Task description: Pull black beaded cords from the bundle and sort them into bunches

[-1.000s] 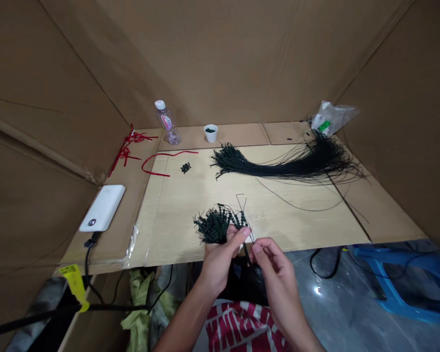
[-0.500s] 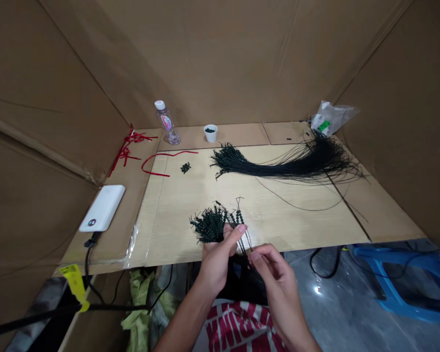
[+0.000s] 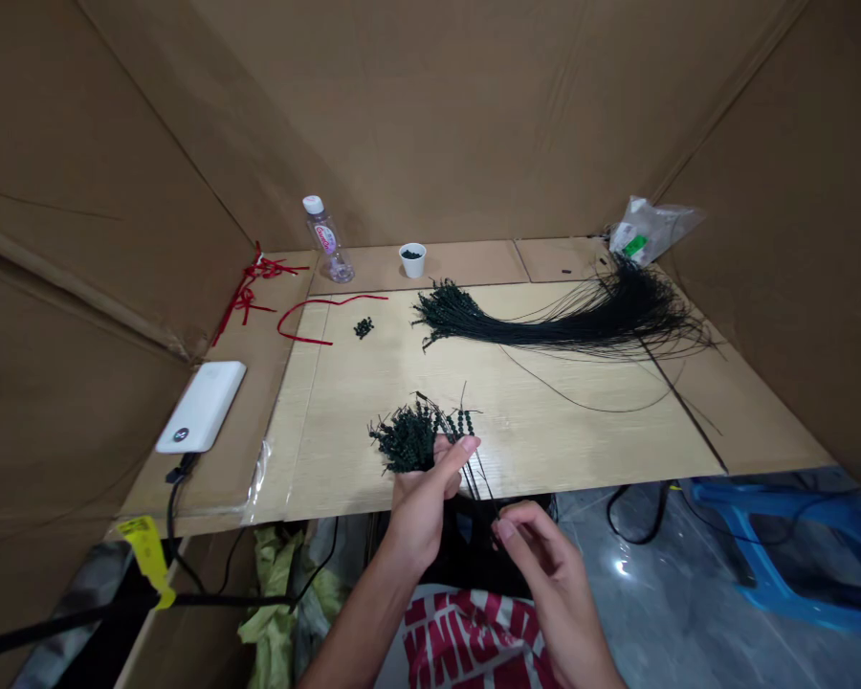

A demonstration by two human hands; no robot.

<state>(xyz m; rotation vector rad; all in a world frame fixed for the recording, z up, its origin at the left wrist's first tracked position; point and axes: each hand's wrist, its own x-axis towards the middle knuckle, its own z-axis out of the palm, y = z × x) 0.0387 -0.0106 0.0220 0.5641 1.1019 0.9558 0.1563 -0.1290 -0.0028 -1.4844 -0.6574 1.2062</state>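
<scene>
My left hand [image 3: 430, 488] is closed around a bunch of dark green beaded strings [image 3: 406, 438] near the table's front edge. A few separate beaded strands [image 3: 463, 423] stick up past its thumb, their thin cords running down toward my right hand [image 3: 535, 545]. That hand pinches the cords between thumb and fingertips, below and to the right of the left one. Beyond them a larger bundle of beaded cords [image 3: 531, 328] lies across the table, beaded ends to the left. The lower cord ends are lost against the dark background.
A small bead pile [image 3: 363, 328], a red ribbon [image 3: 287, 316], a white cup of beads [image 3: 411, 260] and a plastic bottle [image 3: 328, 239] stand farther back. A white power bank [image 3: 202, 407] lies left; a plastic bag [image 3: 650, 233] sits at the back right. Cardboard walls [image 3: 430, 115] enclose the table.
My right hand has slid a little down and away from the left along the cords. The left hand and its bunch have shifted slightly left.
</scene>
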